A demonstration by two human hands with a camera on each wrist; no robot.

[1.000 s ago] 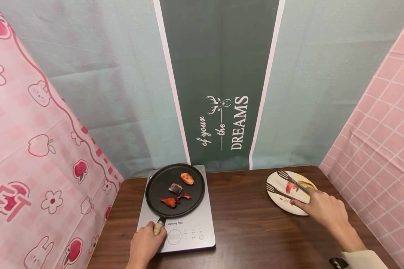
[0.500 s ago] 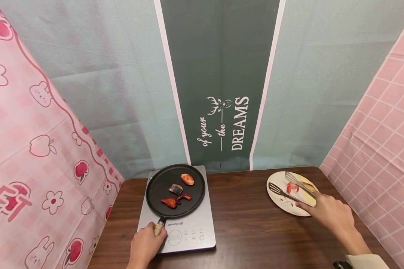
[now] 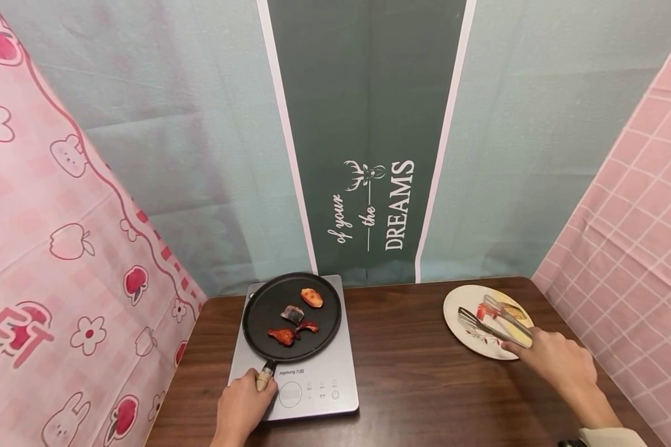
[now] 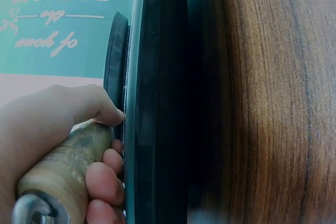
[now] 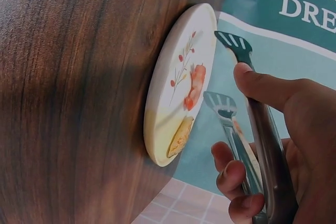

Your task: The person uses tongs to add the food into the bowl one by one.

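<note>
My left hand (image 3: 243,402) grips the wooden handle (image 4: 65,166) of a round black frying pan (image 3: 268,298), which sits on a silver induction cooker (image 3: 343,379). Several pieces of food lie in the pan, among them an orange slice-like piece (image 3: 311,298), a grey-skinned fish piece (image 3: 292,315) and a reddish-brown piece (image 3: 281,336). At the right, my right hand (image 3: 559,360) holds metal tongs (image 5: 262,135) with slotted heads, their arms spread apart above a white plate (image 3: 454,304). A red shrimp (image 5: 195,85) and a yellow-brown piece (image 5: 180,137) lie on the plate.
A dark wooden table (image 3: 402,360) carries everything, with its back edge close to the fabric backdrop (image 3: 492,155). Pink printed cloth (image 3: 89,279) hangs on the left side and a pink grid cloth (image 3: 637,248) on the right.
My right hand has shifted right and toward me with the tongs, whose arms now stand closer together. The left hand and the pan have stayed in place.
</note>
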